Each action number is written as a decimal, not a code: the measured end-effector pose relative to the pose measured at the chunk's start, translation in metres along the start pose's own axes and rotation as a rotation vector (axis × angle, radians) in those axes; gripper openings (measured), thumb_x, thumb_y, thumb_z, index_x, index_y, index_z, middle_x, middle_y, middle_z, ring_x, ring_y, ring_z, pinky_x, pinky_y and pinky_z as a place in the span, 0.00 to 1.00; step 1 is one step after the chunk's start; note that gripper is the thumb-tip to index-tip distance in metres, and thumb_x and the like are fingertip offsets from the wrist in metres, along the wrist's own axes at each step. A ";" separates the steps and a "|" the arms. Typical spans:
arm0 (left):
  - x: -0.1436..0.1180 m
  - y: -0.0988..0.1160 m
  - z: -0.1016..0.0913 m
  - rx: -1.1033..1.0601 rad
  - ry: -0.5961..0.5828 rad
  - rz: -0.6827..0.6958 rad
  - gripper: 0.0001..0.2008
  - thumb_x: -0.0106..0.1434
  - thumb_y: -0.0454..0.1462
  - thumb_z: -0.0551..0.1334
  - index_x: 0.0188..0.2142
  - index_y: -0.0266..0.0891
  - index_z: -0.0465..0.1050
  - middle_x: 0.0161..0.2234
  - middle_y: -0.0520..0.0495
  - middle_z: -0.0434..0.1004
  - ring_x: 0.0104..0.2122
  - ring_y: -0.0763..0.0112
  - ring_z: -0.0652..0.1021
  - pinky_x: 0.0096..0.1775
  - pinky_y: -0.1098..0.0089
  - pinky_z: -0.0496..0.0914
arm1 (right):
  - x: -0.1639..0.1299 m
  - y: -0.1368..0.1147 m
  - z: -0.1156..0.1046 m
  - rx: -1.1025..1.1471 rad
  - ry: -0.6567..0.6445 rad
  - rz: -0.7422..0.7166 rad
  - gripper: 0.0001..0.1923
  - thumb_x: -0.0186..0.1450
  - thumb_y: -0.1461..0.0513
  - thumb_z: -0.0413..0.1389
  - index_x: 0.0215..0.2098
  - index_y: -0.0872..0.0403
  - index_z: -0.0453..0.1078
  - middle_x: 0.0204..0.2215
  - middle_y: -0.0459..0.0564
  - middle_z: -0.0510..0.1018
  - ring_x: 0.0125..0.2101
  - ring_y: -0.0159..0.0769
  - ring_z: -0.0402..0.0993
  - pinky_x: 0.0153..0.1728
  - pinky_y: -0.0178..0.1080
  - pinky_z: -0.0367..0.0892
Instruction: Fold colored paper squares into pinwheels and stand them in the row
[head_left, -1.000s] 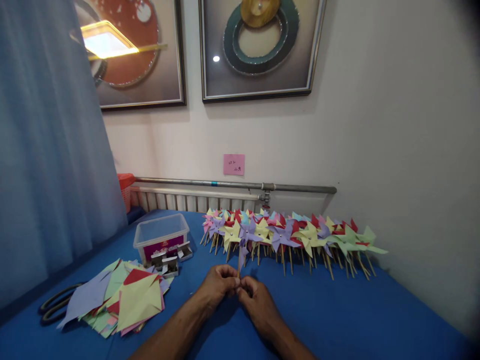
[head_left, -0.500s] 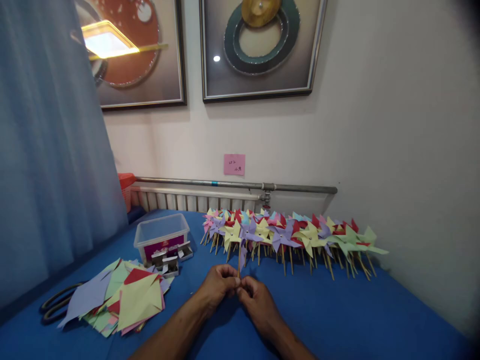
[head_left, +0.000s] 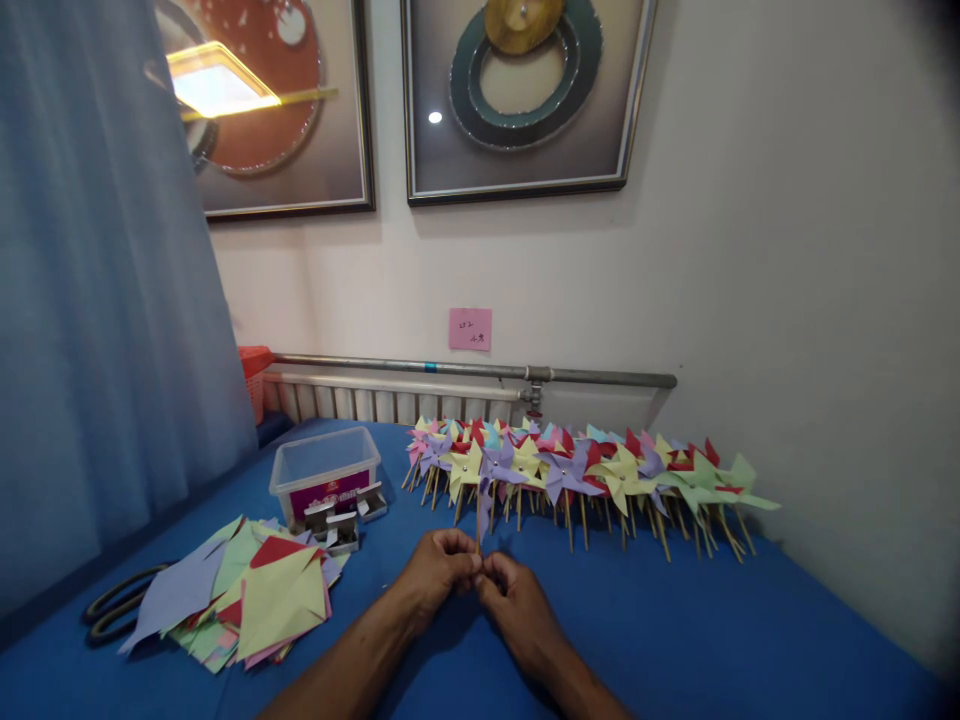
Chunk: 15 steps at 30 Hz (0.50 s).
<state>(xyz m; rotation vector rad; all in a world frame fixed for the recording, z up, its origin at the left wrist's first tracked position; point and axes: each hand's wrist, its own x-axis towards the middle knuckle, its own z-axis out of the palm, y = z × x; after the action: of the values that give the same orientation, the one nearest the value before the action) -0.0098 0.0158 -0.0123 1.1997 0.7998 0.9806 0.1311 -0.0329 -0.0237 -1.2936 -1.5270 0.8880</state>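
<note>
A purple paper pinwheel [head_left: 496,464] on a thin wooden stick stands upright in front of me, one blade hanging along the stick. My left hand [head_left: 441,570] is closed, thumb and fingers pinching the lower stick. My right hand [head_left: 514,598] is closed as well, its fingertips pressed together at the stick's lower end and touching my left thumb. The stick's bottom tip is hidden by the fingers. Just beyond my hands are rows of finished pinwheels [head_left: 621,478] in yellow, purple, red, green and other colours.
Left of my arms lies a pile of coloured paper squares [head_left: 281,600], partly over black-handled scissors [head_left: 112,607]. Behind it are a clear plastic tub [head_left: 322,460] and small open boxes [head_left: 343,532] of tiny parts. A blue curtain [head_left: 97,280] hangs at the left; a radiator [head_left: 360,400] backs the blue tabletop [head_left: 637,640].
Both hands keep the same grip on the pinwheel's stick. The whole view has shifted very slightly; nothing else has visibly moved.
</note>
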 end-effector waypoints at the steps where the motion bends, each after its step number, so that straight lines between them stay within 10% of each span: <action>1: 0.000 0.000 0.000 -0.003 -0.002 -0.002 0.13 0.42 0.41 0.72 0.23 0.36 0.72 0.18 0.52 0.71 0.17 0.77 0.66 0.24 0.73 0.57 | 0.000 -0.001 0.000 -0.001 0.001 0.000 0.09 0.63 0.58 0.54 0.27 0.53 0.69 0.21 0.40 0.65 0.23 0.30 0.56 0.27 0.35 0.54; 15: 0.003 -0.003 0.000 0.001 -0.003 -0.006 0.16 0.41 0.42 0.74 0.22 0.36 0.71 0.16 0.53 0.69 0.16 0.77 0.66 0.23 0.72 0.57 | 0.002 0.003 -0.001 -0.031 0.056 -0.012 0.09 0.61 0.58 0.55 0.24 0.51 0.62 0.20 0.39 0.63 0.23 0.30 0.57 0.27 0.35 0.54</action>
<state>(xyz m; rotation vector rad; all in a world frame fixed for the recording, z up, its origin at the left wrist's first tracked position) -0.0080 0.0180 -0.0151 1.1981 0.8015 0.9735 0.1326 -0.0300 -0.0256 -1.3199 -1.5086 0.8171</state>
